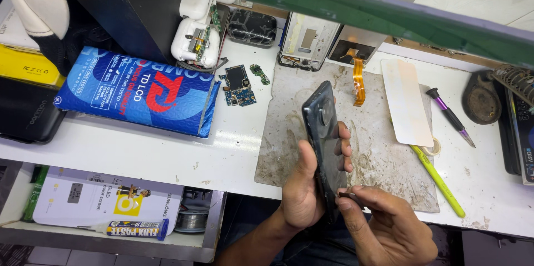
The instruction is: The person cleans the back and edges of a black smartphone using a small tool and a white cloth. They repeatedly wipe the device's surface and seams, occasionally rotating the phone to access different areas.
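Note:
My left hand (305,188) grips a dark phone (325,132) held on edge, back cover with a round camera bump facing right, above a stained grey work mat (384,160). My right hand (384,224) pinches a small thin tool (349,194) against the phone's lower edge. Both hands hover at the near edge of the white bench (167,149).
A blue padded package (136,91) lies at left. Small circuit boards (239,85), an open phone frame (306,43), an orange flex cable (359,82), a white strip (406,102), a purple-tipped tool (449,116) and a green pen (439,180) surround the mat. Below the bench, a lower shelf holds a tube (136,228) and a box.

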